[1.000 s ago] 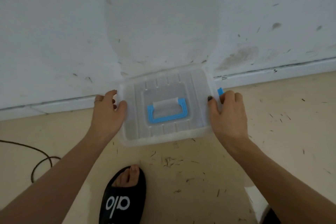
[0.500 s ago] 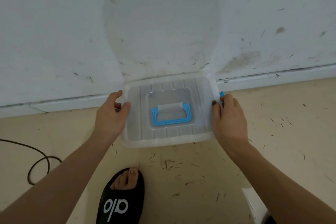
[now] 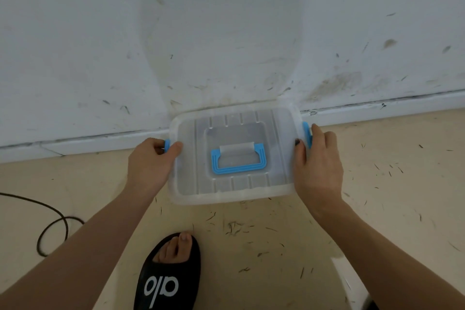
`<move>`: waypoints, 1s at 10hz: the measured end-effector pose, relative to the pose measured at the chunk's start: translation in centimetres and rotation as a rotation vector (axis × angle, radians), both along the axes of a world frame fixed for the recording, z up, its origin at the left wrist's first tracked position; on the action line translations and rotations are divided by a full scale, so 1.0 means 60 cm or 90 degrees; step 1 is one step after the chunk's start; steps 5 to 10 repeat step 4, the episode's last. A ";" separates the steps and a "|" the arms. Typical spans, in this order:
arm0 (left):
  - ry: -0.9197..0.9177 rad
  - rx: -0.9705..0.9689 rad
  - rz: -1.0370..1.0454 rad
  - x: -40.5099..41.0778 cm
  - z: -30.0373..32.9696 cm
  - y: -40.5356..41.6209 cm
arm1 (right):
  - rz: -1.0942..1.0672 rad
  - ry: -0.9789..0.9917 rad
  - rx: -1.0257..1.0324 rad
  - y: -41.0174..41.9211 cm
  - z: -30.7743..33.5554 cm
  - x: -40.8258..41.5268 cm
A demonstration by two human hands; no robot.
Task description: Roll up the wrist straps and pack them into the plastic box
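A clear plastic box (image 3: 191, 184) with its lid on sits on the floor against the wall. A blue carrying handle (image 3: 237, 162) lies flat on the lid. My left hand (image 3: 149, 165) grips the box's left side, fingers around the blue left latch (image 3: 167, 145). My right hand (image 3: 318, 165) grips the right side, thumb on the lid and fingers over the blue right latch (image 3: 306, 133). No wrist straps are visible; the cloudy lid hides the inside.
A scuffed white wall (image 3: 226, 33) and skirting board stand right behind the box. My foot in a black slide sandal (image 3: 168, 274) is on the beige floor below it. A black cable (image 3: 50, 224) loops at the left. A white object (image 3: 349, 277) shows at bottom right.
Both hands have shifted their hold along the box's sides onto the blue latches. The box itself stays against the wall.
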State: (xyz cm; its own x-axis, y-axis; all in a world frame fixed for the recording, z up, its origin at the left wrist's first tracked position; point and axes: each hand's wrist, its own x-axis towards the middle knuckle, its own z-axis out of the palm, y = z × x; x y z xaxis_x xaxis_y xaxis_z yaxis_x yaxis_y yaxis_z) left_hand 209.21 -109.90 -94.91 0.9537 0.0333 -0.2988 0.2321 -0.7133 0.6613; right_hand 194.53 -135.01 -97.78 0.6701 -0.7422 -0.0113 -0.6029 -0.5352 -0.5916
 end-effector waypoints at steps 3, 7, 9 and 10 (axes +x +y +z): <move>-0.160 0.171 -0.116 0.001 -0.013 -0.007 | 0.039 -0.031 -0.067 0.003 -0.005 0.004; -0.144 0.164 -0.124 0.005 -0.006 -0.006 | 0.031 -0.036 -0.055 -0.001 -0.004 0.003; -0.144 0.164 -0.124 0.005 -0.006 -0.006 | 0.031 -0.036 -0.055 -0.001 -0.004 0.003; -0.144 0.164 -0.124 0.005 -0.006 -0.006 | 0.031 -0.036 -0.055 -0.001 -0.004 0.003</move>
